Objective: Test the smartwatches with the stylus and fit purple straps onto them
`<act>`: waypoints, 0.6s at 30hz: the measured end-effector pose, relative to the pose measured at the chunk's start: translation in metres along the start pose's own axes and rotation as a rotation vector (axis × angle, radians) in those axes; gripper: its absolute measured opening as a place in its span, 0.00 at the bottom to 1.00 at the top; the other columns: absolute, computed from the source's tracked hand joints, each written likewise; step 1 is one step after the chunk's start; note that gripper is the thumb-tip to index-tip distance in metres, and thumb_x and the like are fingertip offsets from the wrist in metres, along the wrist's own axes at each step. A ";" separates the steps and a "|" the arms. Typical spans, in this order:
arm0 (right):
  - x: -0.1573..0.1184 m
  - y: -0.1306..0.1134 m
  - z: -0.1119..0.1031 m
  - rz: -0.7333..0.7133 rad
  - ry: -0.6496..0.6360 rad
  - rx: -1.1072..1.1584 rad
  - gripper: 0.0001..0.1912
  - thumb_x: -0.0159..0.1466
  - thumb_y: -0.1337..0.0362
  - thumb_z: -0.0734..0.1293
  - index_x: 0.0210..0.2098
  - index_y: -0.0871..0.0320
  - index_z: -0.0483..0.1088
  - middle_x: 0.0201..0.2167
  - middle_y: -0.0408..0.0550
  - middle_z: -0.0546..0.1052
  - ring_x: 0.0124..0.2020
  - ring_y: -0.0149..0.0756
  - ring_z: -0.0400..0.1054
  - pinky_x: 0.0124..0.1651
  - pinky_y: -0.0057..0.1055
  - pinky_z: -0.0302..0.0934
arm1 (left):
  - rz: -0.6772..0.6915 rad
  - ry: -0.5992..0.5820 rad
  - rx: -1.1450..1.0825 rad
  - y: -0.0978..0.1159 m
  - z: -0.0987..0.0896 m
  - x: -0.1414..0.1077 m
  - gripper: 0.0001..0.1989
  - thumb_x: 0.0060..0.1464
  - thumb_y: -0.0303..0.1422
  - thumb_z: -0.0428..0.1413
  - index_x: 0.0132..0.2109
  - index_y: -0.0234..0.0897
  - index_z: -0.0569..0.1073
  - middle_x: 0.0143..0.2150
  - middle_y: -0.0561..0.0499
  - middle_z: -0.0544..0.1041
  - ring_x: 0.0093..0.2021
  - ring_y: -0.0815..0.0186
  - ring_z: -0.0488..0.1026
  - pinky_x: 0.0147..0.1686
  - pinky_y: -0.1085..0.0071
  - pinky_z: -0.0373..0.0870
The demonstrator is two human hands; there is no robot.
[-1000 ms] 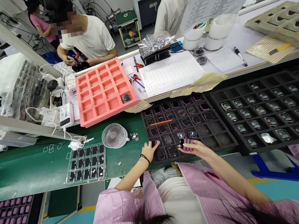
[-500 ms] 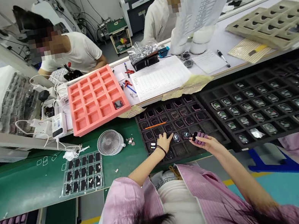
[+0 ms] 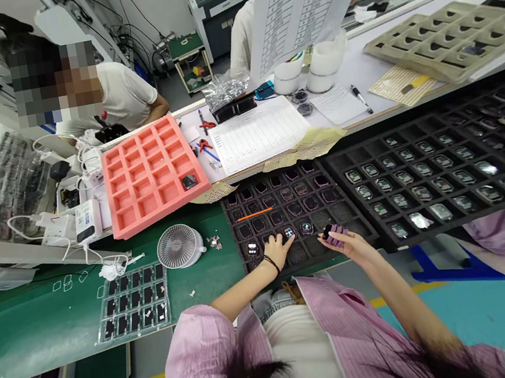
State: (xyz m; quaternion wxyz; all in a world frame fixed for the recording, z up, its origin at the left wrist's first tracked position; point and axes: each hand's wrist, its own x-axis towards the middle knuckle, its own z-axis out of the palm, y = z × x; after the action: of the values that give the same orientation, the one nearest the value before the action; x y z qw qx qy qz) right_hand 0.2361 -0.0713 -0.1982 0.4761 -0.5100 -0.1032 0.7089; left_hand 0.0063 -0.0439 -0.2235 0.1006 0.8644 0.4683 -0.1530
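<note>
My left hand (image 3: pixel 275 251) lies open on the black compartment tray (image 3: pixel 257 214), its fingertips at a smartwatch with a lit screen (image 3: pixel 288 233). Two more lit watches sit in the same row, one to the left (image 3: pixel 252 248) and one to the right (image 3: pixel 307 227). My right hand (image 3: pixel 342 241) is just right of them, pinching a small bundle of purple pieces with a dark end (image 3: pixel 333 233). What those pieces are is too small to tell. An orange stick (image 3: pixel 254 213) lies across the tray's upper compartments.
A larger black tray full of watches (image 3: pixel 432 183) adjoins on the right. A pink foam tray (image 3: pixel 152 174), a desk fan (image 3: pixel 178 246) and a metal-framed tray of black pieces (image 3: pixel 132 303) stand to the left. A co-worker (image 3: pixel 119 95) leans over the bench beyond.
My left hand has slid right along the tray, from the far-left watches to the middle lit watch. My right hand still holds the purple pieces. The whole view has drifted.
</note>
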 end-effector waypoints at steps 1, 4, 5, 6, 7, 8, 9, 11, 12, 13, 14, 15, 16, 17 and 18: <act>0.000 -0.001 0.000 -0.003 0.003 0.002 0.15 0.41 0.66 0.80 0.28 0.58 0.76 0.30 0.49 0.82 0.41 0.50 0.77 0.53 0.49 0.69 | -0.015 0.014 -0.002 0.000 -0.002 0.002 0.31 0.60 0.25 0.46 0.66 0.55 0.51 0.50 0.44 0.63 0.48 0.58 0.62 0.41 0.63 0.71; -0.002 -0.002 -0.002 0.001 0.009 0.009 0.16 0.41 0.66 0.80 0.28 0.59 0.76 0.31 0.50 0.82 0.42 0.49 0.76 0.54 0.46 0.68 | -0.076 0.038 -0.007 0.003 -0.011 0.017 0.29 0.61 0.24 0.44 0.66 0.54 0.53 0.49 0.43 0.63 0.48 0.59 0.62 0.39 0.65 0.72; -0.003 -0.002 -0.002 0.004 0.012 0.012 0.16 0.41 0.65 0.80 0.28 0.59 0.76 0.31 0.51 0.82 0.42 0.49 0.76 0.54 0.45 0.68 | -0.090 0.040 -0.009 0.006 -0.014 0.023 0.28 0.61 0.24 0.44 0.65 0.53 0.54 0.49 0.43 0.63 0.48 0.59 0.63 0.39 0.65 0.72; -0.003 -0.001 -0.003 0.006 0.013 0.014 0.16 0.40 0.65 0.80 0.28 0.59 0.76 0.31 0.51 0.82 0.42 0.49 0.76 0.54 0.44 0.68 | -0.095 0.040 -0.011 0.009 -0.017 0.029 0.28 0.62 0.24 0.44 0.65 0.53 0.54 0.49 0.42 0.63 0.48 0.58 0.63 0.38 0.65 0.72; -0.004 -0.001 -0.004 0.006 0.014 0.015 0.16 0.40 0.64 0.81 0.27 0.59 0.76 0.31 0.51 0.82 0.41 0.48 0.76 0.55 0.44 0.68 | -0.090 0.040 -0.012 0.013 -0.020 0.036 0.28 0.62 0.24 0.44 0.65 0.54 0.55 0.50 0.42 0.63 0.48 0.58 0.63 0.38 0.65 0.72; -0.005 0.000 -0.005 0.005 0.016 0.015 0.16 0.40 0.64 0.80 0.27 0.59 0.76 0.31 0.50 0.82 0.41 0.48 0.76 0.55 0.45 0.68 | -0.076 0.038 -0.014 0.017 -0.022 0.041 0.28 0.62 0.24 0.44 0.65 0.55 0.55 0.50 0.42 0.64 0.48 0.58 0.63 0.38 0.65 0.73; -0.005 0.001 -0.006 0.002 0.017 0.014 0.15 0.41 0.64 0.80 0.27 0.58 0.76 0.31 0.49 0.82 0.41 0.48 0.76 0.55 0.46 0.68 | -0.058 0.036 -0.016 0.021 -0.024 0.047 0.29 0.62 0.24 0.44 0.65 0.56 0.54 0.50 0.43 0.64 0.49 0.58 0.63 0.38 0.65 0.73; -0.006 0.002 -0.006 -0.001 0.018 0.013 0.15 0.41 0.65 0.80 0.27 0.58 0.76 0.31 0.48 0.82 0.42 0.49 0.76 0.55 0.47 0.68 | -0.036 0.027 -0.021 0.028 -0.027 0.055 0.30 0.61 0.23 0.43 0.65 0.58 0.54 0.51 0.43 0.63 0.49 0.58 0.64 0.39 0.64 0.72; -0.007 0.003 -0.006 -0.002 0.018 0.013 0.15 0.41 0.65 0.80 0.28 0.58 0.76 0.31 0.48 0.82 0.42 0.49 0.76 0.55 0.47 0.68 | -0.034 0.018 -0.025 0.031 -0.027 0.058 0.30 0.61 0.23 0.43 0.65 0.59 0.54 0.52 0.43 0.63 0.50 0.58 0.63 0.39 0.64 0.72; -0.007 0.003 -0.006 -0.002 0.018 0.014 0.16 0.41 0.65 0.80 0.28 0.58 0.76 0.31 0.49 0.82 0.42 0.49 0.76 0.55 0.47 0.68 | -0.037 0.008 -0.029 0.033 -0.028 0.060 0.30 0.61 0.23 0.43 0.65 0.59 0.54 0.52 0.43 0.63 0.50 0.58 0.63 0.39 0.64 0.72; -0.008 0.003 -0.006 -0.003 0.017 0.014 0.16 0.41 0.65 0.80 0.28 0.58 0.76 0.31 0.49 0.82 0.42 0.49 0.76 0.55 0.47 0.68 | -0.040 -0.001 -0.032 0.035 -0.028 0.060 0.29 0.61 0.23 0.43 0.64 0.58 0.55 0.52 0.43 0.63 0.50 0.58 0.63 0.39 0.64 0.72; -0.009 0.003 -0.006 -0.003 0.016 0.015 0.16 0.41 0.65 0.80 0.28 0.58 0.76 0.31 0.50 0.82 0.42 0.49 0.76 0.55 0.47 0.67 | -0.042 -0.008 -0.032 0.035 -0.028 0.060 0.28 0.62 0.23 0.43 0.64 0.56 0.56 0.52 0.42 0.63 0.51 0.57 0.63 0.40 0.64 0.72; -0.010 0.003 -0.006 -0.005 0.016 0.016 0.16 0.41 0.64 0.80 0.28 0.58 0.76 0.31 0.50 0.82 0.41 0.49 0.76 0.55 0.47 0.67 | -0.039 -0.014 -0.031 0.035 -0.027 0.058 0.28 0.62 0.24 0.42 0.64 0.55 0.56 0.52 0.42 0.63 0.51 0.57 0.63 0.40 0.64 0.72; -0.011 0.004 -0.006 -0.007 0.017 0.016 0.16 0.40 0.64 0.80 0.28 0.58 0.76 0.31 0.49 0.82 0.41 0.49 0.76 0.55 0.48 0.67 | -0.030 -0.022 -0.029 0.034 -0.026 0.056 0.27 0.62 0.24 0.42 0.65 0.53 0.57 0.53 0.42 0.63 0.51 0.57 0.63 0.41 0.63 0.71; -0.011 0.004 -0.007 -0.007 0.016 0.016 0.16 0.40 0.64 0.80 0.27 0.58 0.76 0.30 0.49 0.82 0.41 0.49 0.77 0.55 0.49 0.67 | -0.015 -0.033 -0.028 0.032 -0.025 0.052 0.27 0.62 0.24 0.42 0.65 0.53 0.57 0.53 0.42 0.63 0.52 0.57 0.62 0.42 0.63 0.71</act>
State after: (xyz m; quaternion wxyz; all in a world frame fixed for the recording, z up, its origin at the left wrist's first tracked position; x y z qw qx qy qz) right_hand 0.2393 -0.0847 -0.1968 0.4835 -0.5116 -0.0956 0.7038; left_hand 0.0643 -0.0127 -0.2175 0.1191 0.8568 0.4751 -0.1613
